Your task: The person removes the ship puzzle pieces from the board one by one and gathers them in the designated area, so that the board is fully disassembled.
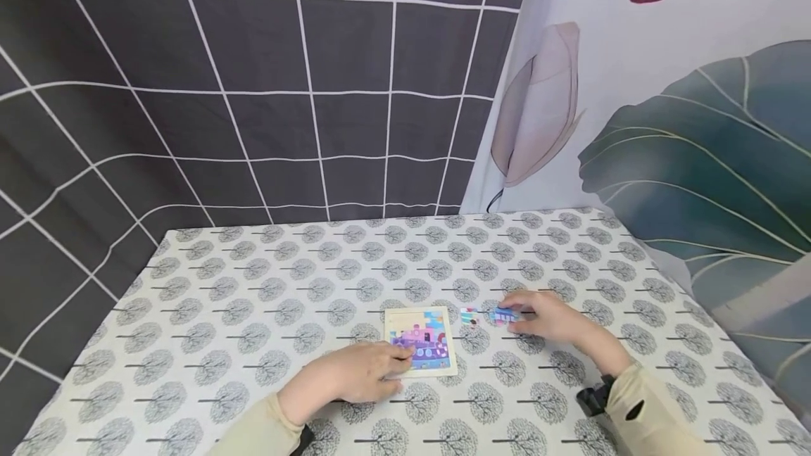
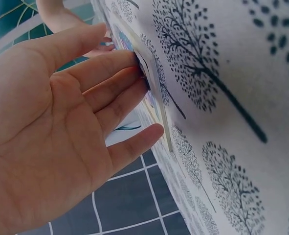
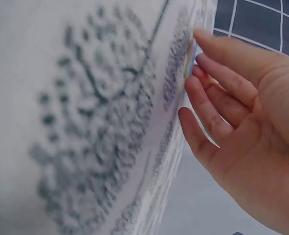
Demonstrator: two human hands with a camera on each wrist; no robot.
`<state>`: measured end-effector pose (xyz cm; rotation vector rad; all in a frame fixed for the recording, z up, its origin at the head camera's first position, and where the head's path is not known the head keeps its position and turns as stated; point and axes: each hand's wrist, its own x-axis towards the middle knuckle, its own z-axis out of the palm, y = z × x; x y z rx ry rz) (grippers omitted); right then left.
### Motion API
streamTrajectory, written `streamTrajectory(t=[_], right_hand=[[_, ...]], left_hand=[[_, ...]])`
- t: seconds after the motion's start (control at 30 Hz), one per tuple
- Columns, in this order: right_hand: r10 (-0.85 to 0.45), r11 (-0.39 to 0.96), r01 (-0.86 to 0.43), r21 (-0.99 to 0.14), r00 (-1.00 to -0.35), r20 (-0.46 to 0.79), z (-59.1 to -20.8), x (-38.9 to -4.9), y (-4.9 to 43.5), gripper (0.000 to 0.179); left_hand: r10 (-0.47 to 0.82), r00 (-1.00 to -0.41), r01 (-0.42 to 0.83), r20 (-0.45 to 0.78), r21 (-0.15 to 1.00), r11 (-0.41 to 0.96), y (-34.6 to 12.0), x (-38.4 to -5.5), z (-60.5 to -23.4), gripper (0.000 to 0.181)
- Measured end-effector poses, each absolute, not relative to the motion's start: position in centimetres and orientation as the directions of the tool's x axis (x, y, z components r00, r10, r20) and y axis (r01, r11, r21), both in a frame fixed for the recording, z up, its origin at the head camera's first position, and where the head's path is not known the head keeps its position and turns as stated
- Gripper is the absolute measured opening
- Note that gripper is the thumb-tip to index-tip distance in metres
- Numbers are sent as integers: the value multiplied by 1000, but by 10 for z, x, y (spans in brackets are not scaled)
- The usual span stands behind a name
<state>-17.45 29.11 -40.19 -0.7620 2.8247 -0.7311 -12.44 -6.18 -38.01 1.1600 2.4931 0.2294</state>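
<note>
Head view showed your left hand (image 1: 361,371) resting over the lower left edge of the puzzle board (image 1: 400,319), which lay flat on the tree-print cloth (image 1: 279,248) of the counter. Your left fingers were extended and relaxed, their tips touching the board without gripping it; in the left wrist view your thumb stood apart from them, and your little finger came just beside the board's rim. Pink, purple and blue pieces filled much of the board, while a pale, unfilled patch ran along its upper left, just inside the rim.

Your right hand (image 1: 548,315) was to the right of the board, its thumb and fingers pinching a blue puzzle piece (image 1: 503,316) by opposite edges. From the right wrist view you could not tell whether that piece touched the cloth. A multicoloured puzzle piece (image 1: 469,317) lay between it and the board, near the board's right rim and apart from both, so the lane straight across from your right fingers passed over it.

Beyond the board, a broad stretch of cloth ran to the back edge by the dark gridded curtain (image 1: 342,125), and you had wide room on the left too. The right edge, beside the leaf-patterned hanging (image 1: 697,160), was well apart from your fingers. A dark wrist strap (image 1: 594,398) sat at your right sleeve (image 1: 652,414), nearer the front.
</note>
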Motion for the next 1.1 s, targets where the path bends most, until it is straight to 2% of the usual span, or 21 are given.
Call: streamTrajectory(t=[0.2,0.37,0.5,0.8,1.1], right_hand=[[-533,734,-432,-523,-845,-49,-393,-177,293,43],[-543,740,-446,-504,-838,-56,-388,-178,292,46],[-538,751,-436,-496,-840,-76,-385,-177,287,51],[-545,741,-473,-476,-838,-16,-389,-176,276,48],[-627,681,-561,-472,-778,19,-386,-182,251,41]], left_hand=[[767,-584,712,-265,287,641,-61,-125,-379,49],[771,-586,743,-250,214,634,-59,-123,-377,49],[770,-588,744,-248,207,635,-59,-121,-376,49],[774,-576,736,-261,247,631,-60,-122,-379,50],[777,-580,766,-244,162,622,-55,-120,-375,51]])
